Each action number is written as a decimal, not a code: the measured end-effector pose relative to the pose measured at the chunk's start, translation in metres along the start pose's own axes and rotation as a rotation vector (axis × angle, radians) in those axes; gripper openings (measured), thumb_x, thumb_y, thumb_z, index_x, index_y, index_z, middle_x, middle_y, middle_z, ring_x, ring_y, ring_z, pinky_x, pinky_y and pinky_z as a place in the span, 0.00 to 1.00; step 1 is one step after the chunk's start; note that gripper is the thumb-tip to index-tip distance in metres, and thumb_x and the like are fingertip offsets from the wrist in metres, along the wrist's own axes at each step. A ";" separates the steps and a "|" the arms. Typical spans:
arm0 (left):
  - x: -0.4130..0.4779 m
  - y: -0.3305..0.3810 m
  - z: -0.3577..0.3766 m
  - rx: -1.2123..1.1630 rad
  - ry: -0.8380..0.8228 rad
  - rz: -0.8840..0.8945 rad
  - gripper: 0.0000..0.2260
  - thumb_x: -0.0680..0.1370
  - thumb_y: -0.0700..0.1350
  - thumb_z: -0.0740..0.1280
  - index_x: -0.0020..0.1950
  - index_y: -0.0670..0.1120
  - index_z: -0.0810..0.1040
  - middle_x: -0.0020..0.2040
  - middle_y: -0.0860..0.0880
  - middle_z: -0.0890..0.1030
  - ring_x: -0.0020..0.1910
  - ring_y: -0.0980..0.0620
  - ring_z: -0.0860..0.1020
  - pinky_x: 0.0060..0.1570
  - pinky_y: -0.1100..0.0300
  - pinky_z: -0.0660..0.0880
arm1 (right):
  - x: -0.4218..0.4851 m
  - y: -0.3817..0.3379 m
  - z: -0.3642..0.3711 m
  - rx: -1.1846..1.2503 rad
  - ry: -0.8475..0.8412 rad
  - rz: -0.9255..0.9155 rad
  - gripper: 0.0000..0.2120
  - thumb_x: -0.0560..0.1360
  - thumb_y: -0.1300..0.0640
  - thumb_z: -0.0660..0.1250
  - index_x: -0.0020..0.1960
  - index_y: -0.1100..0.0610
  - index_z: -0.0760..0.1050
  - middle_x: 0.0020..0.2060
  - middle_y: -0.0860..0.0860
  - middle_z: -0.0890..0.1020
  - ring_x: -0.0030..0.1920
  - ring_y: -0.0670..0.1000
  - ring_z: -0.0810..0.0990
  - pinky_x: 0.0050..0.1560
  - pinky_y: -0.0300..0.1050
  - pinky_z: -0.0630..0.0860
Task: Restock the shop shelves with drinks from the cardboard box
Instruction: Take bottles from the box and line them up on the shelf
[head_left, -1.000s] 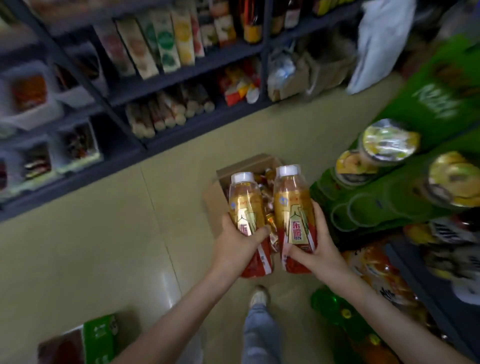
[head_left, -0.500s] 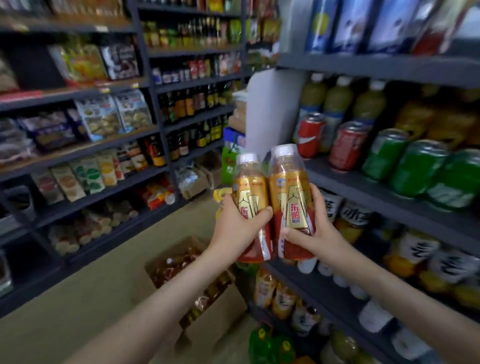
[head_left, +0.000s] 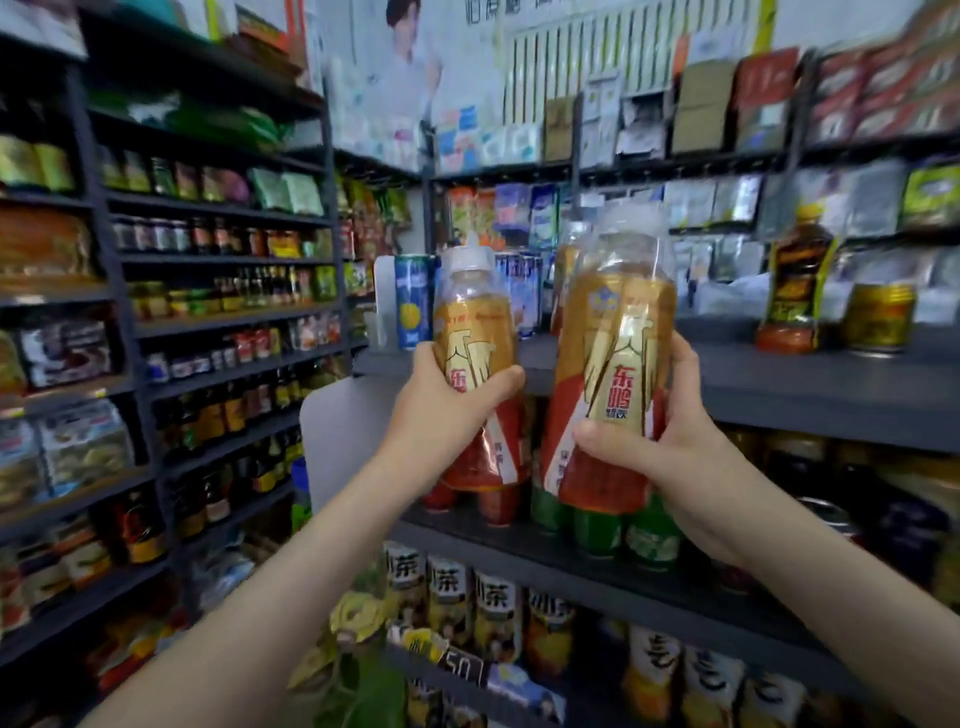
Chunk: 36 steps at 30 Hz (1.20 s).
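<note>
Standing upright in mid-air, two gold-and-red drink bottles with white caps are each held in one hand. The left bottle (head_left: 475, 332) is wrapped round its middle by the left hand (head_left: 447, 415), thumb across the label. The right bottle (head_left: 615, 338), nearer the camera, is clasped low down by the right hand (head_left: 675, 452), thumb in front and fingers behind. The bottles are side by side, just apart.

Directly beyond both hands runs a dark grey shelf board (head_left: 779, 382), its front edge about level with the knuckles. Past the right hand a dark bottle (head_left: 795, 291) and a gold can (head_left: 880, 319) stand on that board; past the left hand a blue can (head_left: 413, 301) stands near its end. Under the hands, red cans (head_left: 498, 503) and green cans (head_left: 597, 530) fill the next tier, with a row of tea cans (head_left: 493, 608) lower still.

Left of the left hand, across the aisle, dark racks (head_left: 223, 319) carry jars, sauce bottles and packets. High above the hands, a poster (head_left: 415, 78) covers the back wall beside stacked cartons (head_left: 701, 109).
</note>
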<state>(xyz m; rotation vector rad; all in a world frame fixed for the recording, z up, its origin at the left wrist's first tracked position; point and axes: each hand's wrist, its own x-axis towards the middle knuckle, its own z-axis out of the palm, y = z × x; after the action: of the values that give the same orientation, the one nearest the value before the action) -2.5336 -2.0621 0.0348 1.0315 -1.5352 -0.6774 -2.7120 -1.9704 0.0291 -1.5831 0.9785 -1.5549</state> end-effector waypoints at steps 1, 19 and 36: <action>0.011 0.005 -0.001 0.006 0.007 0.024 0.24 0.68 0.57 0.75 0.55 0.53 0.67 0.46 0.56 0.77 0.44 0.59 0.77 0.41 0.61 0.74 | 0.009 -0.008 -0.002 0.005 0.009 0.004 0.46 0.57 0.54 0.76 0.68 0.37 0.57 0.51 0.42 0.82 0.51 0.43 0.83 0.43 0.43 0.81; 0.170 -0.007 -0.032 -0.058 0.019 0.252 0.30 0.71 0.53 0.74 0.66 0.49 0.62 0.46 0.60 0.74 0.43 0.63 0.75 0.37 0.66 0.71 | 0.246 0.038 -0.038 -0.024 0.282 0.340 0.38 0.63 0.74 0.74 0.66 0.58 0.60 0.59 0.60 0.76 0.53 0.59 0.78 0.45 0.59 0.78; 0.202 -0.020 0.006 -0.042 0.023 0.222 0.29 0.69 0.56 0.74 0.63 0.54 0.60 0.47 0.62 0.74 0.44 0.61 0.74 0.47 0.58 0.72 | 0.317 0.089 -0.063 -0.535 0.203 0.310 0.44 0.62 0.55 0.81 0.68 0.57 0.58 0.59 0.53 0.76 0.59 0.53 0.76 0.59 0.53 0.77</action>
<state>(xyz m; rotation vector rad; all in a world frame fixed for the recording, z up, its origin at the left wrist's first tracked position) -2.5364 -2.2505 0.1109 0.8200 -1.5807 -0.5388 -2.7810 -2.2903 0.1019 -1.5276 1.7754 -1.3159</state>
